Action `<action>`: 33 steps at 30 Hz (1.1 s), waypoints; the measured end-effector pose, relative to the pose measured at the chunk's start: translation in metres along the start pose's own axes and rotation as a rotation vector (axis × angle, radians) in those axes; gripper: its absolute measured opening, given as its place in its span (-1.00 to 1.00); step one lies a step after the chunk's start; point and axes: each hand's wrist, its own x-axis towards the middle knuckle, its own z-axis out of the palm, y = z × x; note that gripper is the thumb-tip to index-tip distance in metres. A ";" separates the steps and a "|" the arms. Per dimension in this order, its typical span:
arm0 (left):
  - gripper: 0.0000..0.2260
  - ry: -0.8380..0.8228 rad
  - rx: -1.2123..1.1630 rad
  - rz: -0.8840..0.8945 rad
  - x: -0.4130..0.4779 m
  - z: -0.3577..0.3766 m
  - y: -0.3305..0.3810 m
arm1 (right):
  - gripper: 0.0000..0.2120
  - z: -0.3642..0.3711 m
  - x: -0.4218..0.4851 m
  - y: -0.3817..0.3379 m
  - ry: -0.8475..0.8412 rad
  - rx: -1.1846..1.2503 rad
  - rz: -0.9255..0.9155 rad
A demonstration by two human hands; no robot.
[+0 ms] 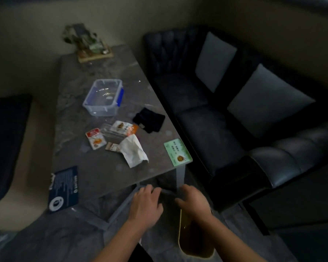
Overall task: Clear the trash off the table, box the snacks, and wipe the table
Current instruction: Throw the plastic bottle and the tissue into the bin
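**Hands low at the table's near corner, litter waiting in the middle**

Hands sit closest to the camera, below the near edge of the grey marbled table (102, 173). The left hand (145, 202) and right hand (192, 200) face each other with fingers curled around something dark between them; the dim, blurred picture does not show what it is, nor whether the grip is firm. Just under the right wrist is a brown, yellow-rimmed container (194, 241), partly hidden by the forearm.

On the table's near left edge lies a dark blue printed card (63, 189), overhanging slightly. At the near right corner lies a green card (177, 152).

Mid-table is the clutter: a crumpled white tissue (133, 151) lying over the end of a small wrapper (112, 147), a red-and-white snack packet (95, 138) to its left, an orange-and-white snack packet (123, 128) resting on a clear plastic piece (112, 134) whose shape is hard to read. A black cloth (149, 120) lies folded just right of these.

Farther back stands a clear storage box (103, 97) with 1 blue clip visible, lid off, seemingly empty. At the far end, an ornament (87, 42) on a wooden base is too blurred to identify.

A dark sofa (216, 129) with 2 grey cushions (214, 61) runs along the table's right side.
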 end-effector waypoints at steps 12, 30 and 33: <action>-0.58 0.064 -0.069 -0.034 0.060 -0.076 -0.147 | -0.53 0.024 0.075 -0.140 0.121 -0.023 -0.028; -0.48 0.067 0.118 0.072 0.186 -0.107 -0.204 | -0.58 0.031 0.155 -0.178 0.062 -0.147 0.073; -0.40 0.041 0.187 0.085 0.213 -0.108 -0.205 | -0.69 0.036 0.164 -0.173 0.077 -0.134 0.051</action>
